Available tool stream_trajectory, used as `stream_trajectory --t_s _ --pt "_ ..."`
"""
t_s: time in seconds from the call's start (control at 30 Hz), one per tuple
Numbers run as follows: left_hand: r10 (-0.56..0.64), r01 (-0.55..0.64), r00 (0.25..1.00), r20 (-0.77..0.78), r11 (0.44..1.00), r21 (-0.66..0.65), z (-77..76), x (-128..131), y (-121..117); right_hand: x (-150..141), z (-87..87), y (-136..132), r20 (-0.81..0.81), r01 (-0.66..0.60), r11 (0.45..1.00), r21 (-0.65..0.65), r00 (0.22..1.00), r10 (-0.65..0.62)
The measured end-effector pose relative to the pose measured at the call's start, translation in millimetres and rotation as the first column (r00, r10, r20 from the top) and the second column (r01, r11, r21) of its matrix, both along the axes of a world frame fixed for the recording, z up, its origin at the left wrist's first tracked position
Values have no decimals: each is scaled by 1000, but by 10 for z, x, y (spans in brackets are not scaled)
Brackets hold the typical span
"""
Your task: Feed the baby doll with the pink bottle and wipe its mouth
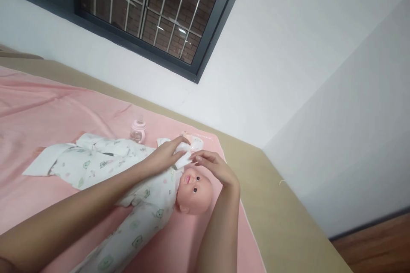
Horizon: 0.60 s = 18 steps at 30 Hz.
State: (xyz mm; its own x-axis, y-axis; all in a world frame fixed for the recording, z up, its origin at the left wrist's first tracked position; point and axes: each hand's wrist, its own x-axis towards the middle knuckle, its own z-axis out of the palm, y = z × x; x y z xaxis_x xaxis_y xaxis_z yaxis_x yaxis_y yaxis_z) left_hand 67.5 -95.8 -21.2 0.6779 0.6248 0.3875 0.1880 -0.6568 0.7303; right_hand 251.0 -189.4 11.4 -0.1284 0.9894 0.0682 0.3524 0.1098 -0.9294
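A baby doll [194, 191] lies on its back on a pink blanket, dressed in a white outfit with green prints [160, 196]. Beside its head, my left hand [168, 154] reaches across the chest, fingers bent around a white piece of cloth [183, 160], perhaps the sleeve's cuff; which it is, I cannot tell. My right hand [218, 167] hovers by the cloth's edge above the doll's head, its fingers loosely stretched and slightly apart. Just behind the fingers lies a white and pink patterned item [196, 141], partly covered.
A small pink baby bottle [138, 131] stands upright behind the doll. The pink blanket [38, 106] covers much of a beige surface [275, 204], whose far side meets a white wall. A dark-framed window [144, 47] with bars is above.
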Motion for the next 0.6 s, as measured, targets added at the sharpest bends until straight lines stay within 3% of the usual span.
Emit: stream_trajectory --t_s 0.13,0.27,0.4,0.6 --pt "13 -10 998 54 998 -55 11 -18 41 -118 53 33 61 92 996 7 994 -92" --pt "77 -61 987 138 992 -114 90 -106 170 -25 -27 110 25 244 967 76 969 -247" --pt "238 -218 949 207 969 -116 144 -309 491 210 -222 181 -14 464 885 47 886 -463" --pt "443 -416 867 228 896 -158 69 -710 1032 472 -535 260 -53 649 758 66 760 -647"
